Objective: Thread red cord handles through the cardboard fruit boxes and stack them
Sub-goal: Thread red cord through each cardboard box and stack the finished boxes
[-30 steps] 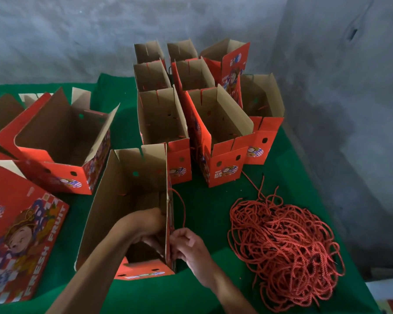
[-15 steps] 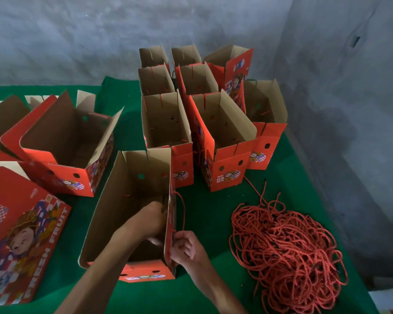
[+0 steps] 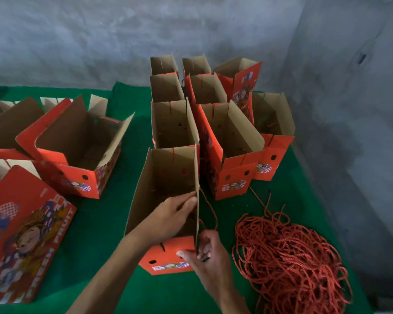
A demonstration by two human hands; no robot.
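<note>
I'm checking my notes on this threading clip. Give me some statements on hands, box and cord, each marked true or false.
1. The left hand reaches inside the nearest open box. True.
2. The right hand is buried in the cord pile. False: it is at the box's right wall, outside.
3. A red cord strand loops beside that wall. True.
4. The table cover is blue. False: it is green.

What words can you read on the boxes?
"FRESH FRUIT": white letters up the side of the flat red box at the near left.
Small oval labels on the upright boxes, such as the one being threaded: too small and blurred to read.
</note>
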